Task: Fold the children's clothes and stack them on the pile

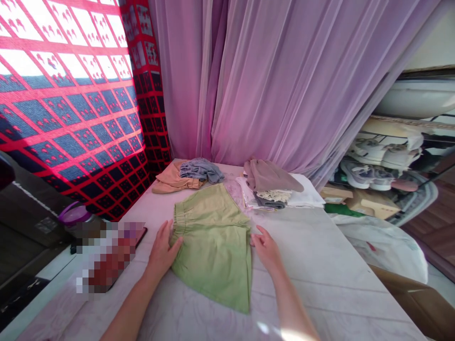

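Light green shorts (pixel 213 237) lie flat on the pale table (pixel 320 265), waistband to the left. My left hand (pixel 162 250) rests flat beside the waistband, fingers spread, its fingertips touching the left edge of the shorts. My right hand (pixel 266 247) lies at the right edge of the shorts, fingers loosely stretched and touching the cloth. Neither hand grips anything.
Behind the shorts lie a tan garment (pixel 170 182) with a grey-blue one (pixel 201 169) on it, and a pile of folded clothes (pixel 273 189). A purple curtain (pixel 277 80) hangs behind. A shelf with shoes (pixel 384 163) stands right. A blurred object (pixel 106 255) lies left.
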`<state>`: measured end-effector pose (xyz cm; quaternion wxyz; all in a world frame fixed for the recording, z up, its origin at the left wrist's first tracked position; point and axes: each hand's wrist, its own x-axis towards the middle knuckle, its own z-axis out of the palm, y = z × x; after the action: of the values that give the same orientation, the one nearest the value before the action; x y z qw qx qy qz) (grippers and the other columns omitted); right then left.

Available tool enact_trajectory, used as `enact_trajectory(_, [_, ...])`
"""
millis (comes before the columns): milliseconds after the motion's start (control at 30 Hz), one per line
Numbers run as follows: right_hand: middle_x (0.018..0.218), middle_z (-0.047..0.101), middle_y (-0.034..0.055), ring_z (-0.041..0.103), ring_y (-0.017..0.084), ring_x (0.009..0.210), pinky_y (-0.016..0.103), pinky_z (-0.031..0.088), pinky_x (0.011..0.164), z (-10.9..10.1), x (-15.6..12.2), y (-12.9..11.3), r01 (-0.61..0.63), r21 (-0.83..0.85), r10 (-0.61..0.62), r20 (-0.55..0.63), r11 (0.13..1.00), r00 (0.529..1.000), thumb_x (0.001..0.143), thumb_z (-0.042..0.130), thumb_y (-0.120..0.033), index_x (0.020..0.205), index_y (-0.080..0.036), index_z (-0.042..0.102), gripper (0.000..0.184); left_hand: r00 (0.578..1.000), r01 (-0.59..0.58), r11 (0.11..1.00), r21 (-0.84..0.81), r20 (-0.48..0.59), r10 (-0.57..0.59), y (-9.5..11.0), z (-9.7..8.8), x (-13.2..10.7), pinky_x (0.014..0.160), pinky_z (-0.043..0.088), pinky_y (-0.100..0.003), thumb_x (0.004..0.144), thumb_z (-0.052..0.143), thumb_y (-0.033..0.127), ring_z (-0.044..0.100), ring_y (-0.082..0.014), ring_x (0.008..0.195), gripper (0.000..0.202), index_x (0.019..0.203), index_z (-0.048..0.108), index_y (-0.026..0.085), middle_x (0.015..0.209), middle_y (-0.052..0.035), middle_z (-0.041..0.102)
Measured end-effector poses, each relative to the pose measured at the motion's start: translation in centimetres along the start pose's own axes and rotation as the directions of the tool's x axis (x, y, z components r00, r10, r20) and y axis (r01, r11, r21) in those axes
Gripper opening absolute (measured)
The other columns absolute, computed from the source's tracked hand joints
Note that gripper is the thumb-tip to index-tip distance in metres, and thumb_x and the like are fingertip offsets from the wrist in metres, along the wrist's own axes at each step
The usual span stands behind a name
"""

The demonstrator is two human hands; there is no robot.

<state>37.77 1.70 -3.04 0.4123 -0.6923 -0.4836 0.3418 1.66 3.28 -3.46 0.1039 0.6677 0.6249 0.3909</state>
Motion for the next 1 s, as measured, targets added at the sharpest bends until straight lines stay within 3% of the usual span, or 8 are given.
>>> enact_trajectory(133, [0.08, 0.073, 0.0023, 0.068, 0.02, 0.067, 0.032, 0.049, 0.07, -0.4, -3.8, -0.8, -0.024, -0.113, 0.039, 0.13, 0.993, 0.991, 0.083, 0.051, -0.051, 0.139, -0.018, 0.045, 0.065, 0.995, -0.089, 0.995, 0.036, 0.037, 0.088, 0.6, -1.2, -3.5, 0.108, 0.041, -0.047, 0.087, 0.048, 0.04, 0.049, -0.0267, 0.128, 0.047, 0.13, 0.053, 0.02, 0.14, -0.0127, 0.049])
enact_trajectory(333, [0.06, 0.062, -0.0034, 0.061, 0.02, 0.062, 0.029, 0.039, 0.059, 0.8, -8.1, -1.8, 0.166, -0.28, -0.119, 0.177, 0.945, 0.977, 0.077, 0.057, -0.045, 0.141, -0.02, 0.044, 0.07, 0.972, -0.168, 0.984, 0.063, 0.179, 0.155, 1.1, -2.9, -5.3, 0.107, 0.042, -0.046, 0.082, 0.056, 0.036, 0.051, -0.028, 0.127, 0.039, 0.119, 0.064, 0.022, 0.14, -0.0117, 0.05])
enact_trajectory(433, [0.06, 0.06, -0.0034, 0.058, 0.021, 0.059, 0.031, 0.04, 0.059, 1.1, -9.0, -1.0, 0.214, -0.16, -0.182, 0.19, 0.964, 0.965, 0.074, 0.057, -0.037, 0.139, -0.027, 0.047, 0.066, 0.939, -0.217, 0.972, 0.091, 0.293, 0.182, 1.3, -3.6, -5.9, 0.11, 0.038, -0.048, 0.076, 0.066, 0.036, 0.04, -0.0313, 0.136, 0.051, 0.126, 0.061, 0.025, 0.15, -0.0111, 0.04])
enact_trajectory(533, [0.071, 0.066, 0.0004, 0.061, 0.023, 0.068, 0.033, 0.046, 0.066, 1.1, -9.4, -0.3, 0.203, 0.113, -0.221, 0.181, 0.973, 0.958, 0.074, 0.056, -0.041, 0.127, -0.032, 0.059, 0.053, 0.92, -0.244, 0.962, 0.12, 0.344, 0.19, 1.5, -4.0, -6.4, 0.111, 0.034, -0.052, 0.072, 0.072, 0.036, 0.031, -0.0344, 0.141, 0.057, 0.127, 0.061, 0.028, 0.153, -0.0097, 0.036])
enact_trajectory(633, [0.086, 0.071, 0.0045, 0.064, 0.024, 0.082, 0.035, 0.048, 0.077, 1.0, -9.7, -0.4, 0.144, 0.288, -0.201, 0.178, 0.947, 0.963, 0.075, 0.056, -0.049, 0.104, -0.026, 0.069, 0.04, 0.928, -0.231, 0.963, 0.141, 0.329, 0.175, 1.8, -4.0, -6.3, 0.111, 0.034, -0.054, 0.073, 0.072, 0.037, 0.032, -0.035, 0.14, 0.046, 0.118, 0.067, 0.029, 0.151, -0.009, 0.041])
enact_trajectory(733, [0.088, 0.072, 0.006, 0.063, 0.024, 0.084, 0.036, 0.048, 0.08, 0.6, -9.8, -1.0, 0.138, 0.243, -0.19, 0.208, 0.96, 0.96, 0.072, 0.057, -0.051, 0.089, -0.021, 0.072, 0.038, 0.948, -0.215, 0.966, 0.144, 0.27, 0.171, 2.3, -4.0, -5.9, 0.109, 0.037, -0.051, 0.081, 0.063, 0.032, 0.042, -0.0315, 0.134, 0.022, 0.1, 0.073, 0.026, 0.142, -0.0089, 0.052])
enact_trajectory(867, [0.082, 0.072, 0.0049, 0.063, 0.023, 0.076, 0.034, 0.049, 0.073, 0.2, -9.9, -1.5, 0.107, 0.229, -0.166, 0.255, 0.967, 0.953, 0.066, 0.055, -0.043, 0.092, -0.019, 0.072, 0.039, 0.962, -0.246, 0.955, 0.164, 0.162, 0.22, 3.2, -4.2, -6.0, 0.106, 0.041, -0.049, 0.084, 0.055, 0.026, 0.051, -0.029, 0.126, 0.016, 0.08, 0.07, 0.023, 0.128, -0.0097, 0.063])
enact_trajectory(1000, [0.083, 0.073, 0.0041, 0.065, 0.022, 0.08, 0.034, 0.05, 0.079, 0.2, -10.4, -1.0, 0.096, 0.313, -0.181, 0.257, 0.945, 0.949, 0.058, 0.053, -0.031, 0.094, -0.019, 0.071, 0.042, 0.95, -0.297, 0.943, 0.152, 0.145, 0.276, 4.1, -4.9, -7.3, 0.108, 0.036, -0.053, 0.085, 0.05, 0.025, 0.054, -0.0273, 0.121, 0.016, 0.08, 0.065, 0.023, 0.118, -0.0078, 0.068])
